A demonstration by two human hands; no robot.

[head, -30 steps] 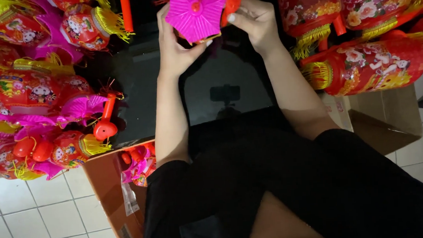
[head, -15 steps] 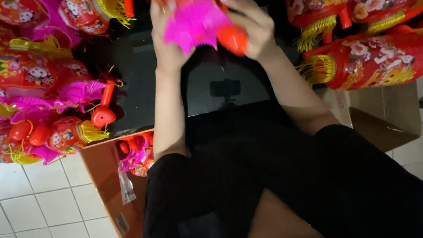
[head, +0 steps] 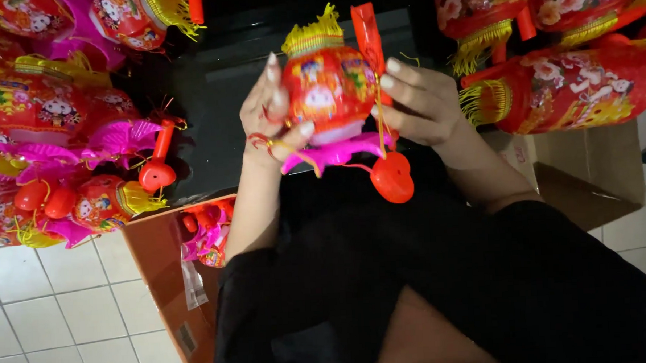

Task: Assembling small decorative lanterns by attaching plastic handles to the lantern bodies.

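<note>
Right now, seen from the head camera looking down, both hands hold one small toy lantern [head: 327,87] up in front of a dark tabletop [head: 216,70]. The lantern is round and red, with bright little pictures on its side, a yellow fringe on its top end and a pink frilly skirt [head: 336,150] at its bottom end. A flat red stick handle [head: 369,38] runs along its right side, and a round red knob [head: 392,177] hangs just under the pink skirt. The left hand [head: 271,115] is curled around the lantern's left side, with the thumb pressed on the red body and a thin red and yellow string looped over the fingers. The right hand [head: 421,101] is closed on the lantern's right side, fingers lying against the stick handle. So both hands are gripping the lantern, and it is up in the air, not resting on anything. To the left lies a big pile of lanterns [head: 52,135] in red, pink and yellow. More red flower lanterns [head: 565,76] sit at the top right. A brown cardboard box [head: 171,282] stands on the white tiled floor [head: 46,317] at the lower left, with a few more lanterns inside. Another cardboard box [head: 591,177] is at the right. The person's black sleeves [head: 444,285] fill the bottom.
</note>
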